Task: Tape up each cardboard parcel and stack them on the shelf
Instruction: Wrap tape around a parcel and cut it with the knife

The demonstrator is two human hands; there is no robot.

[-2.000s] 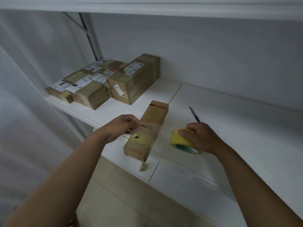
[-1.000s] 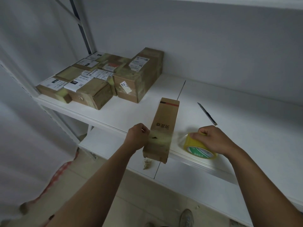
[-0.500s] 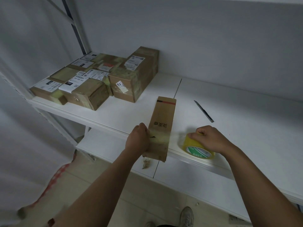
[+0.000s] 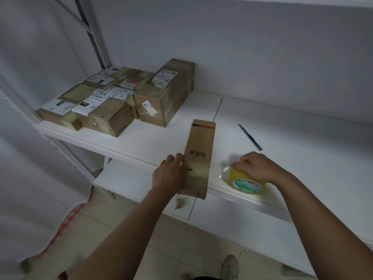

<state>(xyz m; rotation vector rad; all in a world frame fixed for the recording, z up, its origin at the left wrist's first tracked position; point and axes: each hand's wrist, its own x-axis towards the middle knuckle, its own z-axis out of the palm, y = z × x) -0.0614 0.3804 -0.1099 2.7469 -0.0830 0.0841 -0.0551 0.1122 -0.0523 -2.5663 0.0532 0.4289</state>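
One long parcel (image 4: 198, 158) under left-hand fingers (image 4: 174, 159), one tape roll (image 4: 247, 181) in curled right-hand fingers (image 4: 245, 159).

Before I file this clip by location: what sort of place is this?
Probably a parcel storeroom or packing area: white metal shelving, a cluster of labelled cardboard parcels stacked on it, and a roll of packing tape being run over a long box.
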